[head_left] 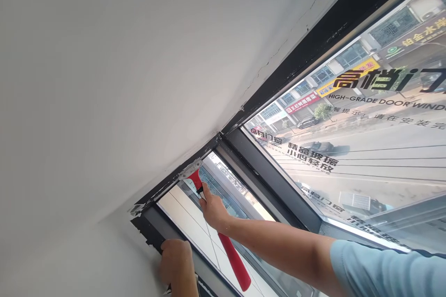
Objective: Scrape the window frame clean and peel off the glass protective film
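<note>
My right hand (213, 209) is wrapped round the shaft of a red-handled scraper (234, 260), close to its head. The scraper's wide metal blade lies against the dark top bar (167, 188) of the window frame, just under the ceiling. Its long red grip hangs out below my wrist. Lower left, my left hand (177, 260) is closed at the dark side post (149, 229) of the frame, with its back towards me. Its fingertips are hidden, so what they hold cannot be made out.
White ceiling and wall (104, 79) fill the left. A thin crack (268, 62) runs beside the upper frame bar (327, 28), which carries white smears. Printed film covers the large glass pane (348, 148); a street with cars and shops lies outside.
</note>
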The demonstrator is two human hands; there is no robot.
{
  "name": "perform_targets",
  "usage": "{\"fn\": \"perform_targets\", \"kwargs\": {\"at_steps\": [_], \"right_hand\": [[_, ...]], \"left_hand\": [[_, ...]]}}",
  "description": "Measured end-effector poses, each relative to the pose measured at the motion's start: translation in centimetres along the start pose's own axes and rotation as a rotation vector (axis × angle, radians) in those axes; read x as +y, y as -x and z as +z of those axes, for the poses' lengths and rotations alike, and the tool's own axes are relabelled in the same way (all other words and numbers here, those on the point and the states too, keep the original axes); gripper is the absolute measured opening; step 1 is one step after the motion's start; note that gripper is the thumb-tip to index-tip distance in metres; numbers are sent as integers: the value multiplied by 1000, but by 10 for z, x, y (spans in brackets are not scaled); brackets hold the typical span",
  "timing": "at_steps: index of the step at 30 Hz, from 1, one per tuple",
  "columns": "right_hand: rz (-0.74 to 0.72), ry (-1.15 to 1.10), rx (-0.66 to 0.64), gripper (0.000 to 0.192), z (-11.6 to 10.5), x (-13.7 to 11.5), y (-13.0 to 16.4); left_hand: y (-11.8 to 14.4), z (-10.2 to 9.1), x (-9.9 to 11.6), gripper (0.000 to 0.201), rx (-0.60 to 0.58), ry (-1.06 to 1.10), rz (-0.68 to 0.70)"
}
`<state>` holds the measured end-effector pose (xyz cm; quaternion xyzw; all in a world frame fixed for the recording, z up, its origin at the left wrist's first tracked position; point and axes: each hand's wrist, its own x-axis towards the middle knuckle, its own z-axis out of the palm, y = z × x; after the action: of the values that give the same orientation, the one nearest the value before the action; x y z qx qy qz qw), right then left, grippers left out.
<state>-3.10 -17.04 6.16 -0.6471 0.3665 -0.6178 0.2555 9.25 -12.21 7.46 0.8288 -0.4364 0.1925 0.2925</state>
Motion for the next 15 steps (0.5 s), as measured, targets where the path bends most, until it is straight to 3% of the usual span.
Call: {"fn": "perform_targets", "kwargs": {"at_steps": [9,15], "right_hand": [[-52,3,-16,59,-5,9,-4],[-42,43,-5,59,-3,11,-8]], "left_hand": [[-13,4,-3,46,-101,19,-95],[-3,-1,1,46,-35,16,-53]]}}
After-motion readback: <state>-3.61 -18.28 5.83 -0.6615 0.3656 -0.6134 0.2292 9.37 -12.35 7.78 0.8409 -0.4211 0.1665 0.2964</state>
